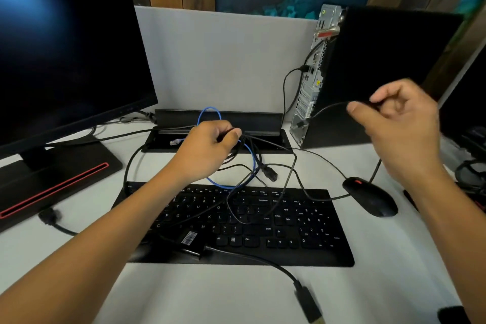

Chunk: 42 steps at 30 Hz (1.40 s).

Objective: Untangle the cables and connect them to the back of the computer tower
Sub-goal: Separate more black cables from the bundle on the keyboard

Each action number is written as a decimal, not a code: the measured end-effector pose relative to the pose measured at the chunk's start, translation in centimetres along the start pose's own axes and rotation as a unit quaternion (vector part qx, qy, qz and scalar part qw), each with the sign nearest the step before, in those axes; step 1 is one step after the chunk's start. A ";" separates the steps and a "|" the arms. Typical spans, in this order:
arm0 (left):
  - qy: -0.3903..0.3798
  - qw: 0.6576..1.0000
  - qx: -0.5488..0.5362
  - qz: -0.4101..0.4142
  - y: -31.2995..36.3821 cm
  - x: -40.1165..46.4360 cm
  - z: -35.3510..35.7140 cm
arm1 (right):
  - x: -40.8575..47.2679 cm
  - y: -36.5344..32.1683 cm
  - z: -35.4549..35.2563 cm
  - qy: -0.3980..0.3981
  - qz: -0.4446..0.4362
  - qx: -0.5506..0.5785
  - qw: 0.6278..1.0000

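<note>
A tangle of black cables point(263, 166) and one blue network cable point(252, 163) lies behind the keyboard. My left hand point(210, 150) grips a bunch of these cables above the desk's cable tray point(218, 118). My right hand point(402, 123) is raised in front of the computer tower point(381, 73) and pinches a thin black cable point(328, 108) whose plug sits at the tower's lower back panel point(310, 81). Two other black cables are plugged in higher on that panel. A black power plug point(271, 172) lies loose in the tangle.
A black keyboard point(263, 226) lies in front of me with cables draped over it. A black mouse point(370, 200) sits to its right, a monitor point(65, 47) stands at the left. A video cable plug point(310, 305) lies near the desk's front edge.
</note>
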<state>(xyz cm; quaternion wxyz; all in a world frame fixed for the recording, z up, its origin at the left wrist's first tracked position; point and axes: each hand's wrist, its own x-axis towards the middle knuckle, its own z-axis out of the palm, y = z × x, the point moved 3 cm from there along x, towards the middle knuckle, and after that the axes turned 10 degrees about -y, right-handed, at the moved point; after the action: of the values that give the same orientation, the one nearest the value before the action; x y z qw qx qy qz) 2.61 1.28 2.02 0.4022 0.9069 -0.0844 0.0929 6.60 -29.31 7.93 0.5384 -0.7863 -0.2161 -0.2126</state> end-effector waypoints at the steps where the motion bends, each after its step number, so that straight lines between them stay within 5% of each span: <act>1: 0.003 1.000 -0.002 -0.009 0.0 -0.1 0.1 | -0.2 -0.4 -0.1 -0.011 -0.024 -0.065 0.997; 5: 0.022 0.995 -0.076 -0.060 -0.6 -0.2 0.2 | -0.6 -2.3 -0.3 0.010 -0.129 -0.258 0.957; 12: -0.010 0.935 -0.341 -0.101 -0.1 -0.2 1.6 | -0.9 -3.7 0.6 -0.021 -0.209 -0.265 0.941; 19: 0.002 0.931 -0.338 -0.136 -1.1 -0.4 2.9 | -1.7 -6.9 0.7 0.014 -0.261 -0.208 0.943; 27: -0.004 0.848 -0.509 -0.147 0.0 -0.5 3.1 | -4.0 -4.2 6.6 -0.172 -0.262 -0.196 0.929; 42: -0.142 0.852 -0.504 -0.020 4.6 -2.2 4.1 | -4.3 -3.0 8.2 -0.147 -0.164 -0.283 0.933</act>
<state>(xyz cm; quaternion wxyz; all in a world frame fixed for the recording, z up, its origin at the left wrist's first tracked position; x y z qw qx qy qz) -0.14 -4.58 2.08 0.7899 0.5842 -0.1574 -0.1001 2.20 -21.16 5.04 0.2132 -0.8822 -0.3498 -0.2324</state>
